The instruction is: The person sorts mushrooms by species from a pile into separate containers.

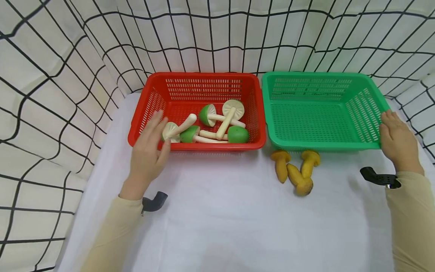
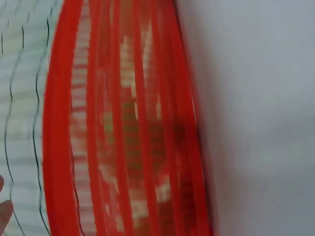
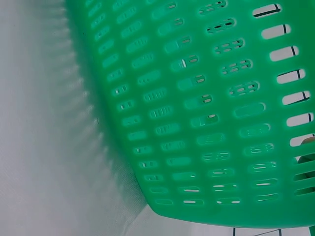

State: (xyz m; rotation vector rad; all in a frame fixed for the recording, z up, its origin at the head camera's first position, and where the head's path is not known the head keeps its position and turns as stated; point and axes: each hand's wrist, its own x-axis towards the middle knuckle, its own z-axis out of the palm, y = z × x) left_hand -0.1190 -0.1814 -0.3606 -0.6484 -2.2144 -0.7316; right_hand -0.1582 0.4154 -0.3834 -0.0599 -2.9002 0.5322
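with the left hand (image 1: 147, 149), fingers straight and spread, holding nothing at the red basket (image 1: 207, 147), and the right hand (image 1: 400, 142) at the green basket's (image 1: 323, 146) right rim, grip indeterminable, apply light, level pressure, avoiding the yellow toy mushrooms (image 1: 281, 169) just in front.

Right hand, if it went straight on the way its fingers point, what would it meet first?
Most likely the right rim of the green basket, which the right hand seems to be touching; depth there is hard to judge.

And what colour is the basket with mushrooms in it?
The basket is red, seen best in the head view.
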